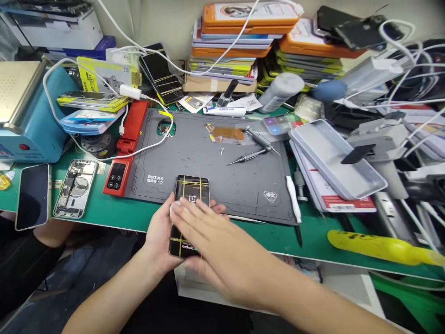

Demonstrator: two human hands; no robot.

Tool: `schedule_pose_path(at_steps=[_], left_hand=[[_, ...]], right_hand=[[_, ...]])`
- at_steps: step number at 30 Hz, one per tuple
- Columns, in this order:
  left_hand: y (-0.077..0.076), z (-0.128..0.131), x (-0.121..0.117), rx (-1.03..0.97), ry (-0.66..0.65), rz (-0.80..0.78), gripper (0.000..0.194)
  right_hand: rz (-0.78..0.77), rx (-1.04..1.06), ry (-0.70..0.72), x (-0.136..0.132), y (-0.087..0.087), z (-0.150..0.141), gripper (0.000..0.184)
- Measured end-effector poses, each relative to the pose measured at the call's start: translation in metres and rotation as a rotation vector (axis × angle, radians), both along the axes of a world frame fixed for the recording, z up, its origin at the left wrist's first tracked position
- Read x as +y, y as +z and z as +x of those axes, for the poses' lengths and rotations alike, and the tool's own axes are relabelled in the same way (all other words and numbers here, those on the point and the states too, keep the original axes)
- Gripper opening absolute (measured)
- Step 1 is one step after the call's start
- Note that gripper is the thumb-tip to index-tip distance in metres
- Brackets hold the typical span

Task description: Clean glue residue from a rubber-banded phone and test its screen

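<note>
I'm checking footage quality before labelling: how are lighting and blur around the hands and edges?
Head view: bright, fairly even light, with soft shadows. Head view, centre: the right hand, flat over the black glass phone with yellow lines, looks slightly blurred; white lettering on the flat grey mat is fairly legible. Head view, right edge: the long yellow object looks soft.

Under my right fingers (200,227), the phone (192,187) looks like smooth, glossy glass. The mat (194,155) looks matt and rubbery, the counter (313,243) smooth with a faint sheen. Metal screwdrivers (248,156) gleam dully; near the counter's front edge, a yellow object (375,248) has a glossy plastic finish.
</note>
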State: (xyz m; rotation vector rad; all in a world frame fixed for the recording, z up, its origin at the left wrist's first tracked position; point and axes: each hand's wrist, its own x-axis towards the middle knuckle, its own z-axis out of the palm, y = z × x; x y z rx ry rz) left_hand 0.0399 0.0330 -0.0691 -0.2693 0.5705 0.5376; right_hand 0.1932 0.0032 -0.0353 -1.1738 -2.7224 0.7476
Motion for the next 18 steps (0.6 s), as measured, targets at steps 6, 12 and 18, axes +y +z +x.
schedule_pose_path(at_steps=[6,12,18], left_hand=[[-0.006,-0.004,0.0,-0.075,-0.046,0.02,0.082],[-0.003,-0.002,-0.003,-0.023,-0.023,0.007,0.075],[0.002,0.002,-0.004,-0.027,0.047,-0.02,0.065]], right_hand=[[0.105,0.013,0.182,-0.047,0.01,0.025,0.076],[0.18,-0.004,0.132,-0.047,-0.008,0.022,0.08],[0.252,-0.023,0.0,-0.033,-0.016,0.008,0.071]])
